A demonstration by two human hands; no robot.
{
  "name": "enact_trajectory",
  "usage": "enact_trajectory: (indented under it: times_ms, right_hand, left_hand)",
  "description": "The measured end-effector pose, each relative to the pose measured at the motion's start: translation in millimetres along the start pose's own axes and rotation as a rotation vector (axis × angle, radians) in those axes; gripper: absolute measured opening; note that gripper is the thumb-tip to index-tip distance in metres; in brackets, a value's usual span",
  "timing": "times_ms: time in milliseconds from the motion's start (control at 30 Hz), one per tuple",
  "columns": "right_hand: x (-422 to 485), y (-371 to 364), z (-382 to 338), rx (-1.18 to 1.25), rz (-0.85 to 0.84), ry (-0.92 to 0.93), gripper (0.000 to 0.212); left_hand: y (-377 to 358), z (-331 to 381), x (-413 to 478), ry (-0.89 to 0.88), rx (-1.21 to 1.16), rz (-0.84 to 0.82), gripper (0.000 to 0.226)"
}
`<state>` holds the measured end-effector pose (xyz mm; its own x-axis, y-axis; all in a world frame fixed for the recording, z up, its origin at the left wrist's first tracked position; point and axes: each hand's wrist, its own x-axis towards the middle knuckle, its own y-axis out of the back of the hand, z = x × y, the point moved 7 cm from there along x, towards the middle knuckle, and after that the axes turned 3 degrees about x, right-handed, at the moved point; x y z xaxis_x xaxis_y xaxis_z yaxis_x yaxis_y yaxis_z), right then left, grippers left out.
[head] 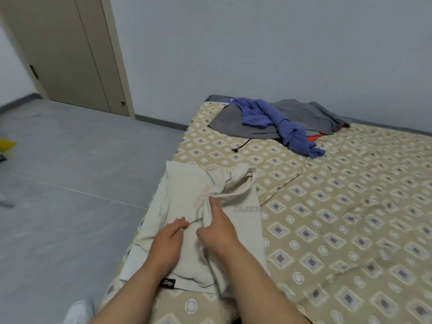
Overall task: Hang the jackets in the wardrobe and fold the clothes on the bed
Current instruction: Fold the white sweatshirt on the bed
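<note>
On the bed [350, 206] corner, our crumpled cream T-shirt [182, 190] lies beneath the flat, joined fingers [180, 222] of the left hand [167, 239]; whether the right hand [218, 232] grasps it, we cannot tell.

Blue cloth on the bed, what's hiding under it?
A gray garment lies under the blue cloth, on the bed. An orange-red thing peeks out beneath both; the rest is covered, so I can't tell what it is.

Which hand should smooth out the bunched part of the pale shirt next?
Probably the right hand: it touches the bunch on the shirt, while the left hand rests flat lower down.
</note>
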<state>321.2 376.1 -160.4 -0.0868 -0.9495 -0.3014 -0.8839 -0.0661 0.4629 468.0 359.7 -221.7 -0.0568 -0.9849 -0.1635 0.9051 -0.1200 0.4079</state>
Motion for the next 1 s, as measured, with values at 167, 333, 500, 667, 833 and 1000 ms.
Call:
enact_trajectory:
  times_ms: [167, 333, 500, 667, 833, 1000]
  right_hand:
    - [11.0, -37.0, 15.6, -0.26, 0.017, 0.006, 0.087]
    - [32.0, -35.0, 13.6, -0.329, 0.031, -0.083, 0.066]
    - [33.1, -40.7, 16.3, -0.353, -0.032, -0.179, 0.052]
    - [27.4, -58.0, -1.4, -0.326, -0.177, -0.108, 0.08]
    - [26.6, -62.4, -20.5, -0.186, -0.11, 0.001, 0.075]
    - [27.5, -67.9, -11.8, -0.358, -0.115, 0.001, 0.076]
  left_hand:
    - [25.6, -7.7, 13.9, 0.15, -0.21, 0.165, 0.03]
    - [35.1, 16.3, 67.0, 0.226, -0.144, 0.057, 0.03]
    - [23.6, 51.9, 121.7, 0.222, 0.002, -0.091, 0.032]
    - [-5.7, 63.8, 150.9, 0.32, 0.092, -0.332, 0.038]
    - [-8.9, 64.2, 165.3, 0.33, 0.272, -0.414, 0.031]
    - [-8.6, 61.9, 170.4, 0.369, 0.118, -0.442, 0.02]
